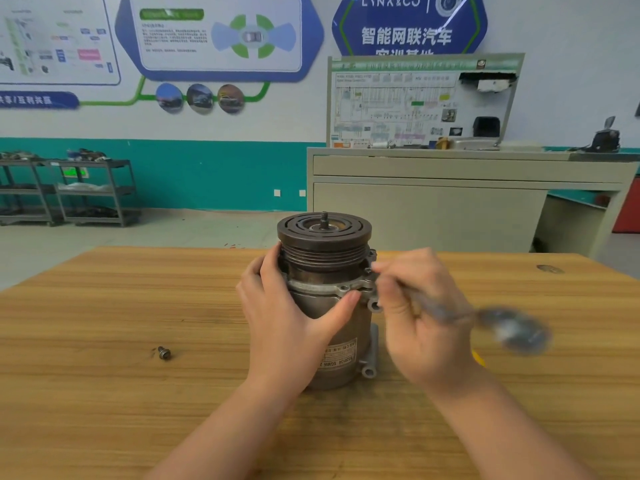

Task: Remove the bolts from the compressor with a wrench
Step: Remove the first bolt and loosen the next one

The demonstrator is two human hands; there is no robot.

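Note:
A grey metal compressor (325, 258) stands upright on the wooden table (104, 393), its dark pulley on top. My left hand (284, 317) wraps around its left side, thumb on the flange. My right hand (419, 313) grips a wrench (512, 329) at the compressor's right. The wrench is motion-blurred, its far end sticking out to the right, its near end at the flange by a bolt (367, 270). One loose bolt (164, 353) lies on the table to the left.
A beige cabinet (450, 202) with a wiring display board (415, 102) stands behind the table. Metal shelving carts (93, 192) line the teal wall at the left. A yellow item (479, 358) peeks out behind my right wrist.

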